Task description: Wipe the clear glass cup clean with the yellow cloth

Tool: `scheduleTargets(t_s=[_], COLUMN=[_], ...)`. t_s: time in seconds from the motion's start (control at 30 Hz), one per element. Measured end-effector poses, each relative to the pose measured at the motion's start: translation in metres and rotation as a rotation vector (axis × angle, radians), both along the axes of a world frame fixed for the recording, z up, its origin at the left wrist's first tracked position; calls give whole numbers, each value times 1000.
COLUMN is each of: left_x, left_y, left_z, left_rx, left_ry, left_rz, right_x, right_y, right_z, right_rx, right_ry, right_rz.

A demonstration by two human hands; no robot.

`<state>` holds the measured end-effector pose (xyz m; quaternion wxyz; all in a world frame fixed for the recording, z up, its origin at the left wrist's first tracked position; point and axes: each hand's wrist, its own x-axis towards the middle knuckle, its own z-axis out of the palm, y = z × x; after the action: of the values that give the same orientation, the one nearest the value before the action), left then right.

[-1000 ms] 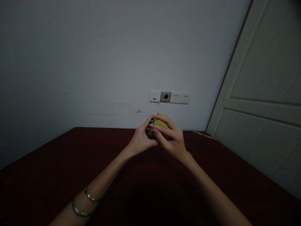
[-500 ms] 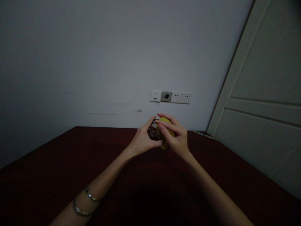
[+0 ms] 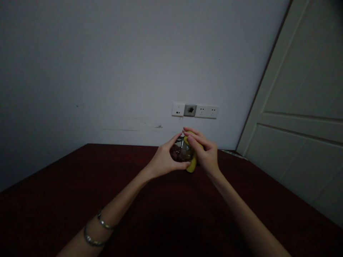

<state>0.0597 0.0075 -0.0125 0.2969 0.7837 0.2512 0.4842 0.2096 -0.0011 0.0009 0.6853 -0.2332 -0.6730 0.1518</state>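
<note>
In the middle of the head view, my left hand (image 3: 164,159) curls around a clear, rounded glass (image 3: 182,151), its thumb below and its fingers above. Bright reflections cross the glass, and the dark table tint shows through it. On its right side, my right hand (image 3: 207,155) presses a yellow cloth (image 3: 192,166) against it. The cloth's lower end hangs under my right hand, and another part shows at the glass's upper edge. My fingers hide the rest, so whether it is a thin cloth or a sponge is unclear.
A dark red table (image 3: 120,203) spreads beneath both arms up to a pale wall (image 3: 128,64). Sockets and switch plates (image 3: 206,111) sit on that wall behind the hands. A panelled door (image 3: 300,135) stands at the right; a flat patterned strip (image 3: 233,154) lies near the table's back right corner.
My right hand and the yellow cloth have shifted slightly right, uncovering more of the glass. My left hand keeps its grip and has moved a little right.
</note>
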Motion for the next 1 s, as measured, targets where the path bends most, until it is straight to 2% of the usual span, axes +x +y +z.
scheduleTargets(t_s=[0.13,0.2,0.27,0.43,0.57,0.67,0.77,0.9,1.0], left_x=[1,1,1,2,1,-1,-2,1,2], left_y=[0,-1,-1,-1,0,2,4,4,3], left_z=[-1,-2,-2,-1,-2,-3,-5,-7,-7], left_rx=[19,25,34,55,57,51,7,-128,-220], left_ry=[-5,-1,13,61,65,58,23,-118,-198], left_rz=[46,60,94,171,170,141,84,-118,-203], right_x=[2,5,7,6,5,4,3,4,2], right_y=[-10,-11,-9,0,-1,-3,2,10,4], right_z=[-2,-2,-2,-4,-7,-9,-9,-10,-9], right_rx=[246,299,276,154,217,274,167,-23,21], right_ry=[-281,-394,-395,-202,-302,-331,-151,53,93], right_rz=[-66,-68,-78,-92,-79,-54,-11,70,38])
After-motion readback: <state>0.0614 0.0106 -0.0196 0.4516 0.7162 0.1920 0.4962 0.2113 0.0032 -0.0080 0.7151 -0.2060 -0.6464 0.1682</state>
